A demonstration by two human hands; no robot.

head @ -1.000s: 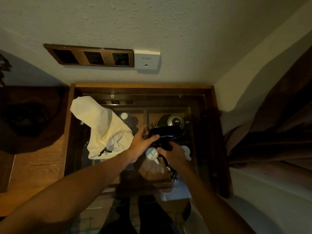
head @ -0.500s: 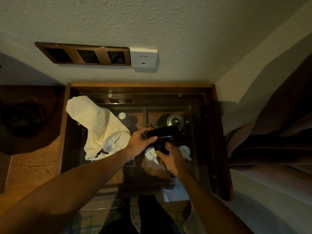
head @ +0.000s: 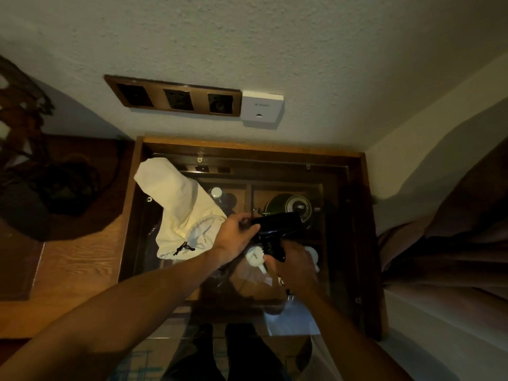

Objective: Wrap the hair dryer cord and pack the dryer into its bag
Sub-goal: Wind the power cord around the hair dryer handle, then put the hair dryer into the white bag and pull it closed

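Both hands hold a black hair dryer (head: 277,225) above the glass top of a wooden-framed bench (head: 365,215) standing against a textured wall. The left hand (head: 236,236) has its fingers closed around the rear end of the dryer's barrel, thumb on the near side. The right hand (head: 295,264) is wrapped around the lower part of the handle, where black cord (head: 268,247) is wound in tight turns; its fingers are curled shut on that cord-wrapped handle. The dryer lies roughly level, barrel across the view, handle pointing down toward the person. Just to the left of the left hand a cream drawstring bag (head: 182,210) lies slumped on the glass, its gathered mouth with a black cord toggle facing the near side; the bag is apart from the dryer. Through the glass, a dark kettle (head: 291,206) and white cups (head: 254,257) show in compartments below. On the wall above is a brown triple socket panel (head: 176,99) beside a small white box (head: 262,107)
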